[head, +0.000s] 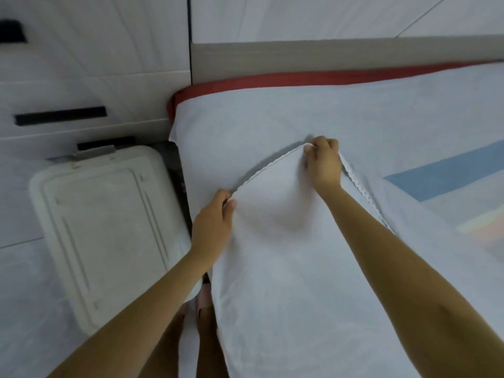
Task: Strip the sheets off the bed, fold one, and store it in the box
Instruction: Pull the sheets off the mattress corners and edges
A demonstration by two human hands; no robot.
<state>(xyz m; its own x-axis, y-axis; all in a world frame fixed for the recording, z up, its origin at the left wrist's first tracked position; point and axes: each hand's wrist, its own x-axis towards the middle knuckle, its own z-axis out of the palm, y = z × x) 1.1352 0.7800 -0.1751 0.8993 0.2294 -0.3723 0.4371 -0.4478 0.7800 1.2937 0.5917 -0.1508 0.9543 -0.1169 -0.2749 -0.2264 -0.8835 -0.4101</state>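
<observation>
Head: left hand [212, 222], right hand [323, 162], sheet [272, 282]

Both bare forearms reached forward from the bottom of the view, the left from the lower left, the right from the lower right and stretched farther out. The left grip [215, 216] pinched the hemmed edge of the sheet [272, 268] between thumb and curled fingers. The right grip [323, 162], knuckles up, clutched the same edge farther ahead, its fingers curled round the fold.
</observation>
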